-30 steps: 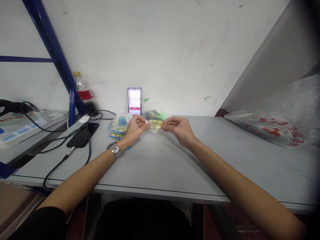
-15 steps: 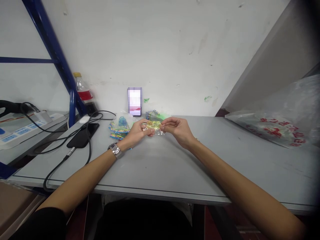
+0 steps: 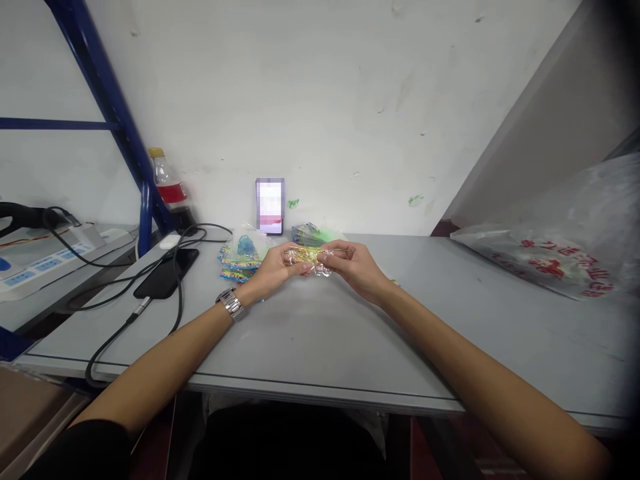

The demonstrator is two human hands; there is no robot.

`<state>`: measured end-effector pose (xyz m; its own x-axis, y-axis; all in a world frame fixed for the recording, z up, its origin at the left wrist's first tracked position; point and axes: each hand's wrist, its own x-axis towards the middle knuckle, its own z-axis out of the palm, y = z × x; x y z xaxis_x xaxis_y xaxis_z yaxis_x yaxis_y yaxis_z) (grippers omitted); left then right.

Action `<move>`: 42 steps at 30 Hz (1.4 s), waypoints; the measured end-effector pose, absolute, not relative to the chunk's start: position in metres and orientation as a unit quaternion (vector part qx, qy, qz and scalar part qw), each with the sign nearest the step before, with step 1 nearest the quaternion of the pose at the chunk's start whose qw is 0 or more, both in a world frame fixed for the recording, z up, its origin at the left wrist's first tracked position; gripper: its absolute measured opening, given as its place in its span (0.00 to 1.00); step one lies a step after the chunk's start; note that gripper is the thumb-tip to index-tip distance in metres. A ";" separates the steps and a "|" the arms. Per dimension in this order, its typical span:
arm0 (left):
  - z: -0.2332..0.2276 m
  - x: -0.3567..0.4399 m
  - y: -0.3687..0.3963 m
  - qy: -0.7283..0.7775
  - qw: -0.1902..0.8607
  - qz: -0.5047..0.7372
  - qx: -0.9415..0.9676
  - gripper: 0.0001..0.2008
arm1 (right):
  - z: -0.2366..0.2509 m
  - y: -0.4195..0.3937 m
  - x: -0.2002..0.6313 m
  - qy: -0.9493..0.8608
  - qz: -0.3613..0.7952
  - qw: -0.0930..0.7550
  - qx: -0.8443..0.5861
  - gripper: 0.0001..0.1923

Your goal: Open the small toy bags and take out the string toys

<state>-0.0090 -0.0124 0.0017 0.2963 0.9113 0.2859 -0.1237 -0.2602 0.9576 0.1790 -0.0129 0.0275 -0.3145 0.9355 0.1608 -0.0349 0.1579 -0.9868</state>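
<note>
Between my two hands is a small clear plastic packet [image 3: 311, 257] with something shiny and yellow-gold in it. My left hand [image 3: 280, 268] grips its left end, thumb in front. On the right end, my right hand [image 3: 353, 265] pinches it between thumb and fingers. The packet is held above the table, and its crinkled film catches the light. Just behind my left hand lie clear packets with colourful printed edges [image 3: 240, 261], one with a blue item inside. More packets with a green item [image 3: 317, 233] lie behind the held one.
A lit phone [image 3: 270, 207] leans on the wall behind the packets. At left on the grey table [image 3: 320, 347] are a black phone [image 3: 167, 273] with cables, a bottle [image 3: 170, 187] and a power strip [image 3: 65, 260]. A large plastic bag [image 3: 555, 260] lies at right.
My right thumb and fingers have shifted slightly on the packet, and its film looks more crumpled and spread toward the right. Both hands keep hold of it in nearly the same place.
</note>
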 end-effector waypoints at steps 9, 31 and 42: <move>0.000 -0.009 -0.010 0.324 0.500 0.503 0.626 0.19 | 0.025 -0.009 0.182 -0.634 0.516 0.446 -0.364 0.18; 0.002 -0.008 -0.016 0.333 0.458 0.463 0.682 0.18 | 0.027 -0.014 0.179 -0.685 0.461 0.407 -0.391 0.15; 0.000 -0.009 -0.011 0.342 0.446 0.502 0.657 0.17 | 0.026 -0.014 0.180 -0.664 0.509 0.399 -0.374 0.16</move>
<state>-0.0089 -0.0111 -0.0004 0.2626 0.8976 0.3540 0.0021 -0.3674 0.9300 0.1798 -0.0139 0.0261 -0.4014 0.9038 0.1485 0.0914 0.2009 -0.9753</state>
